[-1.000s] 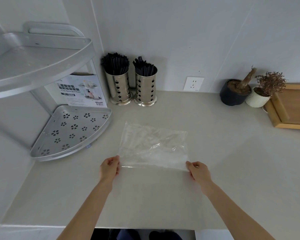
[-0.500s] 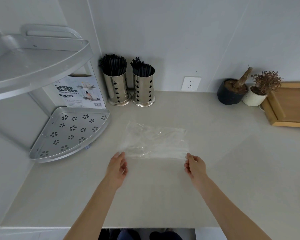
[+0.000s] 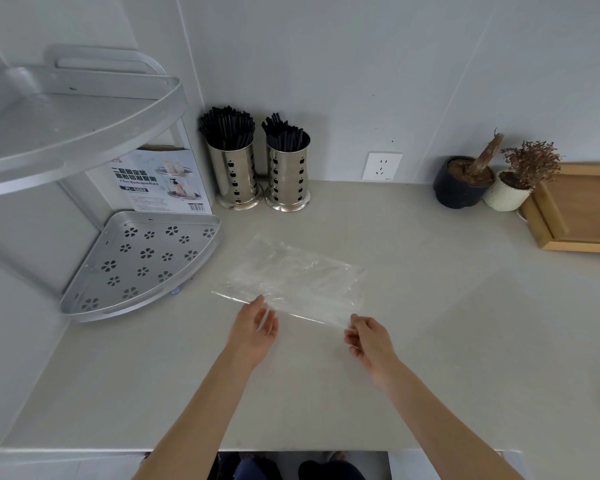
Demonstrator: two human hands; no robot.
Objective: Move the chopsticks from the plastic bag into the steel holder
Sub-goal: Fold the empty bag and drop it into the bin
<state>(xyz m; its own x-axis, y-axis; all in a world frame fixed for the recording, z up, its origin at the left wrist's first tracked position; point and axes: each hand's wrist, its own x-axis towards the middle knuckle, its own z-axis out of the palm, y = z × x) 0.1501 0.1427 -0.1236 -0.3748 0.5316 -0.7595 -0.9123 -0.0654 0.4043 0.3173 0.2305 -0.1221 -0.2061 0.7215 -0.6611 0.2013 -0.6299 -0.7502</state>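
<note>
A clear plastic bag [image 3: 293,282] lies flat and crumpled on the counter, with no chopsticks visible in it. Two perforated steel holders stand against the back wall, the left holder [image 3: 234,174] and the right holder [image 3: 287,178]. Both are full of black chopsticks [image 3: 226,128]. My left hand [image 3: 253,332] is at the bag's near edge with its fingers apart, the thumb touching the plastic. My right hand [image 3: 369,339] has curled fingers pinching the bag's near right corner.
A metal corner rack [image 3: 137,268] with a flower-punched tray stands at the left, its upper shelf [image 3: 73,116] overhanging. Behind it leans a printed box [image 3: 160,181]. Two small plant pots [image 3: 465,183] and a wooden tray [image 3: 579,209] sit at the right.
Both hands let the bag's near edge sink to the counter. My left hand released its corner and slid right along the edge. The bag has turned slightly and now lies slanted.
</note>
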